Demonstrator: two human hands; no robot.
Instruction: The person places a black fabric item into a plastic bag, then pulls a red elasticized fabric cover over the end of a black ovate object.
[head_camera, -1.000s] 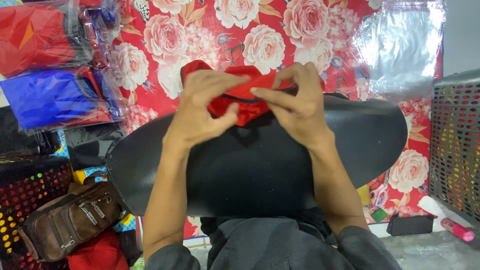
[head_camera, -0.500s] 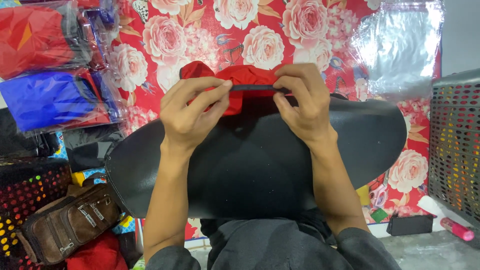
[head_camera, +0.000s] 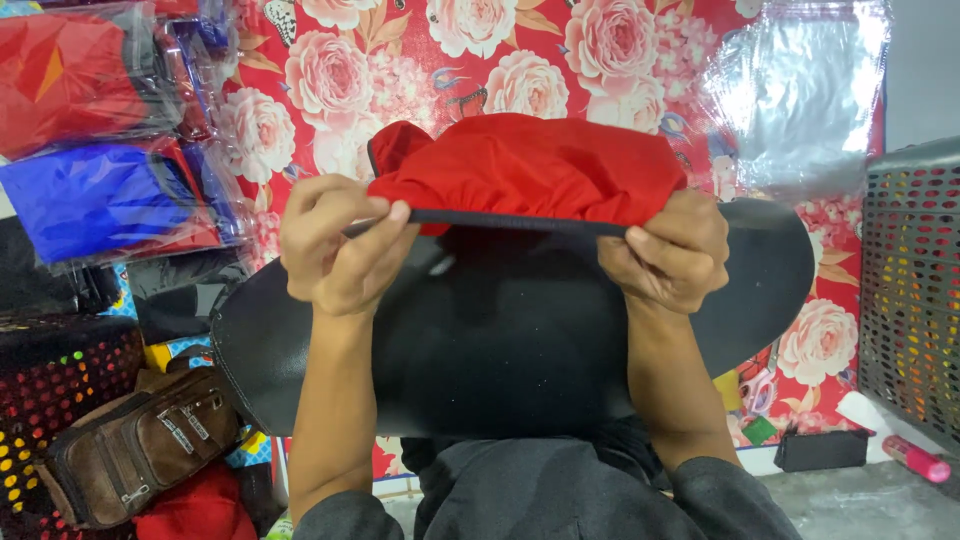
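The fingers (head_camera: 385, 215) of the left hand (head_camera: 335, 245) pinch the dark elastic band (head_camera: 510, 222) of a red garment (head_camera: 530, 165), thumb on top, while the right hand (head_camera: 665, 255) is curled tight over the same band at its other end, so the band runs taut and straight between the two hands; the red cloth bunches up above it in a rumpled mound. Garment and hands sit over a black oval cushion (head_camera: 500, 340) that rests across the person's lap, the forearms lying on it and the dark grey sleeves (head_camera: 720, 500) showing at the bottom edge. Beyond the cushion lies the surface (head_camera: 460, 60), a red sheet printed with large pink roses. At its top right corner lies an empty clear plastic bag (head_camera: 800, 90), shiny and crinkled. At the upper left, clear bags hold folded cloth: a red packet (head_camera: 70, 75) above, a blue packet (head_camera: 100, 200) just below it, dark ones under that. A perforated dark basket (head_camera: 60, 390) with coloured holes stands at the lower left, with a brown zipped pouch (head_camera: 135, 455) beside it. At the right edge stands a grey perforated basket (head_camera: 915, 290), and near its foot a pink marker (head_camera: 915, 460) and a small black case (head_camera: 825, 450) lie on the grey floor
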